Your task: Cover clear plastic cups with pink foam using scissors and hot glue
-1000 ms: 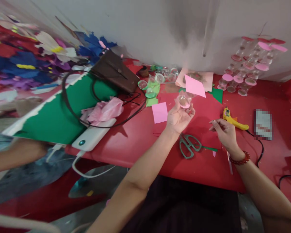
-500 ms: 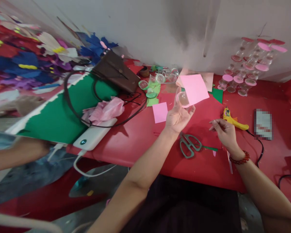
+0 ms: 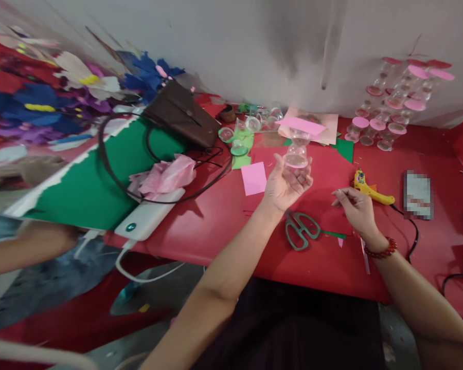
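My left hand (image 3: 284, 187) holds up a clear plastic hourglass shape (image 3: 297, 149), which looks like two small cups joined. It rests upright on my fingers, with a pink rim at its bottom. A pink paper square (image 3: 301, 125) lies across its top and juts out past it. My right hand (image 3: 357, 209) hovers above the table with thumb and fingers drawn together; I cannot see anything between them. Nearest to it is a yellow glue gun (image 3: 373, 194). Grey-handled scissors (image 3: 303, 231) lie between my forearms. Another pink square (image 3: 253, 178) lies left of my left hand.
Hanging strands of joined cups (image 3: 399, 100) stand at back right. Loose cups (image 3: 254, 123) sit at the back. On the left are a brown bag (image 3: 185, 113), a power bank (image 3: 150, 216), a green board (image 3: 81, 180) and paper flowers (image 3: 42, 103). Another person's arm (image 3: 34, 241) shows at far left.
My left hand has tilted the cup piece upright, so the pink square on top now shows nearly edge-on. My right hand stays where it was.
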A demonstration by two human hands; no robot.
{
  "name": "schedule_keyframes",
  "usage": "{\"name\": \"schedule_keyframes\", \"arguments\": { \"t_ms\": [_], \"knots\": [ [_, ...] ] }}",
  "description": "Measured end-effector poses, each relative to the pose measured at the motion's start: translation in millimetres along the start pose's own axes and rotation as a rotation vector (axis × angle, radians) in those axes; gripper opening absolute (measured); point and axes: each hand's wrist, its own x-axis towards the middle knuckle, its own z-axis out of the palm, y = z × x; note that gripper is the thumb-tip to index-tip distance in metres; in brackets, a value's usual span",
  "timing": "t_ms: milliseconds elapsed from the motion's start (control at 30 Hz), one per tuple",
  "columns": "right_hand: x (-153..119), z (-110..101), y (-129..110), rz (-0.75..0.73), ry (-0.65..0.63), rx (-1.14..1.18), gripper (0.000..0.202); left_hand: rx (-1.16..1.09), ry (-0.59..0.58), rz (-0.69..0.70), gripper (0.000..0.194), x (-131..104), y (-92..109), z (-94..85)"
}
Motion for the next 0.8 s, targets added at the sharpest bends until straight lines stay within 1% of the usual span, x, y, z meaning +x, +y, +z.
{"name": "schedule_keyframes", "arguments": {
  "t_ms": [167, 333, 467, 633, 800],
  "knots": [
    [-1, 1, -2, 0.008, -0.011, 0.027, 0.048, 0.075, 0.053, -0.117, 0.057, 6, -1, -7.7],
    [-2, 2, -3, 0.038, -0.014, 0.041, 0.049, 0.128, 0.097, -0.179, 0.054, 6, -2, -5.9],
    [-2, 3, -4, 0.035, -0.016, 0.049, 0.051, 0.141, 0.117, -0.206, 0.058, 4, -2, -4.0],
    [-2, 2, -4, 0.034, -0.009, 0.034, 0.051, 0.112, 0.104, -0.210, 0.058, 0, -2, 1.8],
    [-2, 3, -2, 0.043, -0.017, 0.030, 0.053, 0.079, 0.028, -0.212, 0.061, -6, 1, 6.9]
  ]
}}
